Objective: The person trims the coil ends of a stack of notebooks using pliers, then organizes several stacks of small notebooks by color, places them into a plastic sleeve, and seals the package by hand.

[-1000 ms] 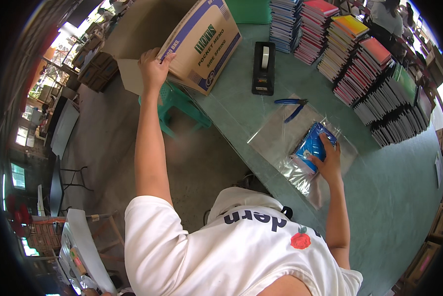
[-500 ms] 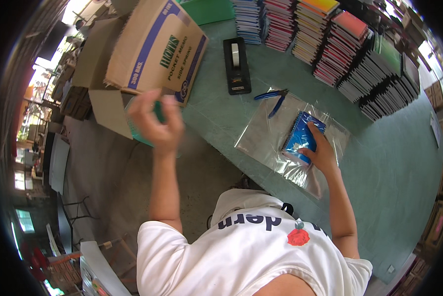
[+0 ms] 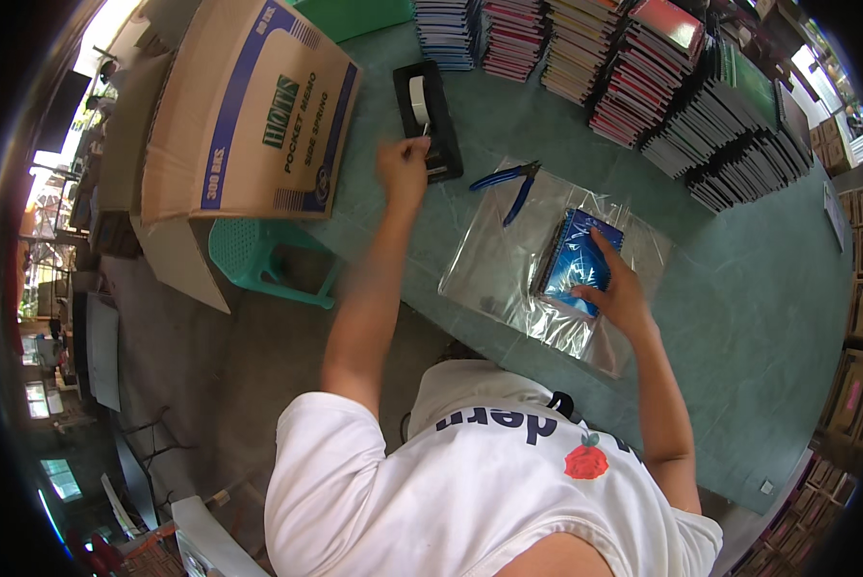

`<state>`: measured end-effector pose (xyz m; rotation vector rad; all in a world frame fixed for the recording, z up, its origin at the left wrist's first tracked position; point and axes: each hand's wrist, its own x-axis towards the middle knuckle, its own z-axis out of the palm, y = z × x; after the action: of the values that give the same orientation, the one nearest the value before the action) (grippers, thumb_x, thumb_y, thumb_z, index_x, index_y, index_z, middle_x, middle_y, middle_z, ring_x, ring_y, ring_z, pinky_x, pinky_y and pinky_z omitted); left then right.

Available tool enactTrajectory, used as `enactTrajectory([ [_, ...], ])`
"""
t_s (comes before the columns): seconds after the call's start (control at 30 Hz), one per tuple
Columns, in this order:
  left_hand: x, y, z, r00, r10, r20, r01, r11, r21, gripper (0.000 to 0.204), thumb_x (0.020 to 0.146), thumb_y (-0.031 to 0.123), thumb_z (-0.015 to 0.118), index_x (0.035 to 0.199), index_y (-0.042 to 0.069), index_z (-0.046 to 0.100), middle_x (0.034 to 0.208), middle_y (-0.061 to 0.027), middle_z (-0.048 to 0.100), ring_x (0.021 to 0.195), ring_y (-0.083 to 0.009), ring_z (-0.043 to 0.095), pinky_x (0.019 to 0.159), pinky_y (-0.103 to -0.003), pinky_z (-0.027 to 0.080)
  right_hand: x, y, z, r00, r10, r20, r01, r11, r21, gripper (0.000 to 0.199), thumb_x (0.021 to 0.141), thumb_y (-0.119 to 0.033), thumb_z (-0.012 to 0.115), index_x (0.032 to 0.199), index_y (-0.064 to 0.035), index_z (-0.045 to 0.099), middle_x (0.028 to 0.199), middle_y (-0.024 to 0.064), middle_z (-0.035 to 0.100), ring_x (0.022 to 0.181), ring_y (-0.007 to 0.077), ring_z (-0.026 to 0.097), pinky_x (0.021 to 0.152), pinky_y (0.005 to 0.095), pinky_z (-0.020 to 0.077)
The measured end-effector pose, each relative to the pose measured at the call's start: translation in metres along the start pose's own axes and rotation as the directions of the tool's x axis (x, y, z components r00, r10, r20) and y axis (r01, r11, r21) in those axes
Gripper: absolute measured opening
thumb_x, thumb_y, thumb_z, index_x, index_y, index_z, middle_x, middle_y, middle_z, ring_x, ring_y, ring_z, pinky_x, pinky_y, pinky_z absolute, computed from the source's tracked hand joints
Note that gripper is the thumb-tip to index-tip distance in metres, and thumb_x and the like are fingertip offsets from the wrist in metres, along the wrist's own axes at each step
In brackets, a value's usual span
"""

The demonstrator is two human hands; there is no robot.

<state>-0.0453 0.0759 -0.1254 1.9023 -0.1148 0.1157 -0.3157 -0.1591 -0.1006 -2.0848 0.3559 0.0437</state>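
At the black tape dispenser [image 3: 441, 154], my left hand [image 3: 403, 173] has its fingers pinched at the tape [image 3: 427, 128] coming off the white roll; how much tape it holds is hard to see. My right hand [image 3: 621, 288] rests on a small blue spiral-bound notebook [image 3: 578, 255], thumb and fingers spread across its cover and closed on it. Shiny clear plastic covers the notebook, and more clear plastic sheets [image 3: 484, 260] lie flat beneath it. Blue-handled nippers [image 3: 518, 192] lie with their jaws apart on the upper edge of the sheets.
A large cardboard carton [image 3: 249, 125] stands at the left, above a green plastic stool [image 3: 244, 260]. Several tall stacks of notebooks [image 3: 643, 72] line the far side of the green table [image 3: 739, 356]. A green bin [image 3: 355, 14] sits behind the carton.
My left hand has swung right from in front of the carton to the tape dispenser, its fingers closing there. My right hand stays on the notebook. The view has shifted slightly.
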Motion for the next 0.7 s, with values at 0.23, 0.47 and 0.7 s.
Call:
enactTrajectory([
  [0.23, -0.029, 0.019, -0.014, 0.984, -0.164, 0.064, 0.172, 0.817, -0.551, 0.015, 0.086, 0.015, 0.063, 0.089, 0.001, 0.06, 0.086, -0.0083, 0.057, 0.077, -0.0155, 0.057, 0.069, -0.033, 0.055, -0.001, -0.01, -0.001, 1.0, -0.03, -0.009, 0.03, 0.999, -0.03, 0.09, 0.063, -0.011, 0.08, 0.14, -0.016, 0.033, 0.128, 0.0171, 0.051, 0.115, 0.0272, 0.052, 0.095, 0.0335, 0.0401],
  [0.47, -0.036, -0.021, -0.017, 0.892, -0.354, 0.28, 0.417, 0.884, -0.211, 0.013, 0.088, 0.012, 0.058, 0.08, 0.002, 0.058, 0.072, -0.0062, 0.058, 0.064, -0.0178, 0.059, 0.062, -0.034, 0.052, 0.003, 0.004, -0.004, 1.0, -0.015, -0.003, 0.015, 0.998, -0.058, 0.089, 0.065, -0.014, 0.079, 0.14, -0.0171, 0.031, 0.132, 0.0161, 0.048, 0.116, 0.0289, 0.051, 0.095, 0.0349, 0.04],
  [0.7, -0.047, 0.081, 0.019, 0.538, -0.048, 0.841, -0.254, 0.943, 0.216, 0.029, 0.082, 0.028, 0.06, 0.093, 0.002, 0.066, 0.082, -0.0192, 0.064, 0.074, -0.0367, 0.062, 0.068, -0.044, 0.047, 0.002, -0.003, -0.008, 1.0, -0.003, 0.009, 0.003, 0.999, 0.039, 0.1, 0.066, -0.013, 0.078, 0.145, -0.0153, 0.015, 0.141, 0.0075, 0.039, 0.128, 0.0275, 0.039, 0.103, 0.035, 0.0356],
])
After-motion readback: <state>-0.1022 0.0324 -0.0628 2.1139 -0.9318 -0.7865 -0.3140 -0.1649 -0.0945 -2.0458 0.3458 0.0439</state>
